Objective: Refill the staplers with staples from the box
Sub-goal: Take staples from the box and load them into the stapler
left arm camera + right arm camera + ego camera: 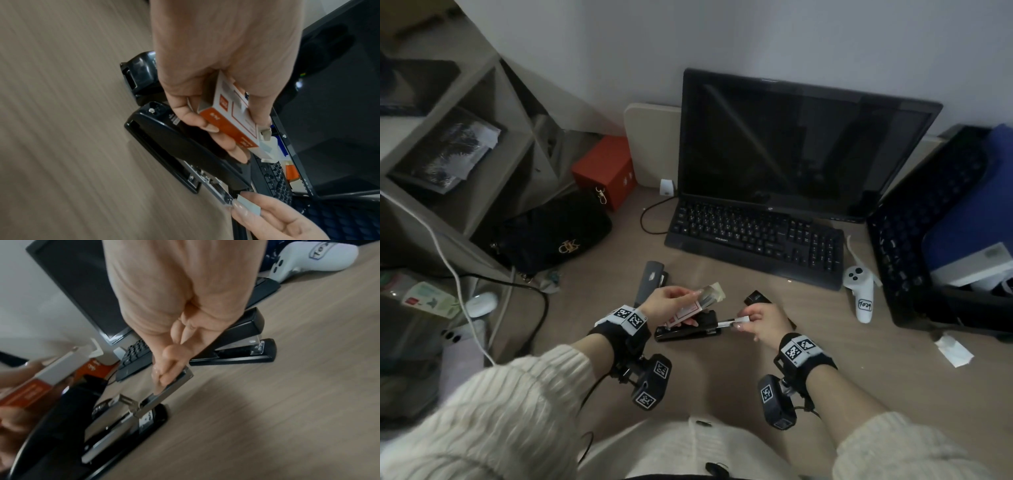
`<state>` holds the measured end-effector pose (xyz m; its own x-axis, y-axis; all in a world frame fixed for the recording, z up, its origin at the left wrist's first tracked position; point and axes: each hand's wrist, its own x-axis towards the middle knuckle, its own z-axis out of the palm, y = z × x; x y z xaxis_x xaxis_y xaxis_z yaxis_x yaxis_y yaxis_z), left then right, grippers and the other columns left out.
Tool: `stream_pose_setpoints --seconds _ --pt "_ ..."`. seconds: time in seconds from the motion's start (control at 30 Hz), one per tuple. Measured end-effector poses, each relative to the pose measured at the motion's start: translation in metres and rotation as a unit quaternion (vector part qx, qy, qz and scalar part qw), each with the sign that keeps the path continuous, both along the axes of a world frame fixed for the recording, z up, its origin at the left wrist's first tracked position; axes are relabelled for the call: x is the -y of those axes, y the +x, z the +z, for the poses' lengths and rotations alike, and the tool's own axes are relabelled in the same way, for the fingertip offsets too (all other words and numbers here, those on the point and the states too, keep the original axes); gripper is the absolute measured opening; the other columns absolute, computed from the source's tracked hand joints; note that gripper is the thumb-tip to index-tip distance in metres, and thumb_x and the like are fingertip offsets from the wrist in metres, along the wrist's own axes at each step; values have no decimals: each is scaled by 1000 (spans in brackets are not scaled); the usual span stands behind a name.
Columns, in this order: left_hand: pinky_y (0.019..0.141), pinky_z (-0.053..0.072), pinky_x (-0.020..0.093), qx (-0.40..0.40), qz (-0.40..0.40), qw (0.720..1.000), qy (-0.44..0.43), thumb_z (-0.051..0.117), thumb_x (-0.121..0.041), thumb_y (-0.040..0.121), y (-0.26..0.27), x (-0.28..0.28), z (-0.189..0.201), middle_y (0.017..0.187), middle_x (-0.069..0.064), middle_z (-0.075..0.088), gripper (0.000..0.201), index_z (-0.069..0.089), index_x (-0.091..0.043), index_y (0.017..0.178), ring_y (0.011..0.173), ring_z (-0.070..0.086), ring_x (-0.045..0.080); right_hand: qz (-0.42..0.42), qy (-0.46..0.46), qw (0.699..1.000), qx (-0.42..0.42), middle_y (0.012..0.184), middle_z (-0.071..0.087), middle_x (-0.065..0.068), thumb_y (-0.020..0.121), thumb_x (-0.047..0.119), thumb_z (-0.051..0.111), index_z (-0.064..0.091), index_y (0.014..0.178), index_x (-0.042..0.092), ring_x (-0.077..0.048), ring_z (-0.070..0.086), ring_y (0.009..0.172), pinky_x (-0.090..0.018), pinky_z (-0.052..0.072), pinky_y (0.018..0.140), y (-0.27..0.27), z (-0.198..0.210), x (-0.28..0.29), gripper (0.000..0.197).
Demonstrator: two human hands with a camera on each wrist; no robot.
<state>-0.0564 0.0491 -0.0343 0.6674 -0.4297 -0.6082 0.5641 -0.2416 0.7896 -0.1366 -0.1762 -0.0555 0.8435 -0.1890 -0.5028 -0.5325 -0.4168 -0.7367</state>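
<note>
A black stapler (685, 331) lies on the wooden desk (722, 377) with its metal magazine (216, 190) slid out toward the right. My right hand (743, 323) pinches a pale strip of staples (248, 205) at the outer end of that magazine. My left hand (681, 305) holds the orange-and-white staple box (230, 120) just above the stapler's rear, with the box's inner tray (710, 294) pushed out. A second stapler (652, 282) lies behind my left hand. A third stapler (236, 344) sits behind my right hand.
A black keyboard (756, 236) and dark monitor (791, 144) stand at the back. There is a white controller (861, 294) to the right, then a black crate (928, 222) and a paper scrap (955, 351). To the left lie a black bag (551, 233), a red box (606, 168) and shelves.
</note>
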Motion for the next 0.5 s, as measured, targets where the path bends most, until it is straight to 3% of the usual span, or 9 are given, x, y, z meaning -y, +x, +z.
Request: stream_pose_setpoints --seconds 0.1,0.2,0.27,0.4,0.5 --pt "50 55 20 0 -2 1000 8 69 -31 91 1 1 0 83 12 72 33 67 -5 110 56 69 14 61 -86 994 16 83 71 6 75 26 79 67 76 32 -9 64 81 -26 48 73 1 -4 0 13" --pt "46 52 19 -2 -3 1000 17 69 -34 90 1 0 0 81 9 73 34 67 -6 110 57 69 14 98 -133 986 17 88 69 10 77 39 75 72 88 32 -9 62 83 -30 50 77 1 -3 -2 13" --pt "45 51 18 -3 -4 1000 20 68 -35 91 2 0 0 81 9 73 36 66 -6 112 57 69 13 111 -142 983 21 88 65 14 78 39 73 73 92 30 -9 58 86 -30 48 77 3 -2 -3 17" --pt "43 48 17 -7 0 1000 23 66 -36 92 3 -1 -2 88 11 73 37 65 -7 115 59 70 13 170 -196 966 20 80 50 14 82 38 70 72 91 28 -9 48 81 -27 37 63 5 0 -4 13" --pt "41 46 17 -9 0 1000 23 64 -36 93 4 -2 -2 99 16 74 38 64 -6 117 61 70 13 201 -224 954 16 89 53 12 82 37 69 72 92 27 -13 54 92 -31 45 73 5 -3 -2 14"
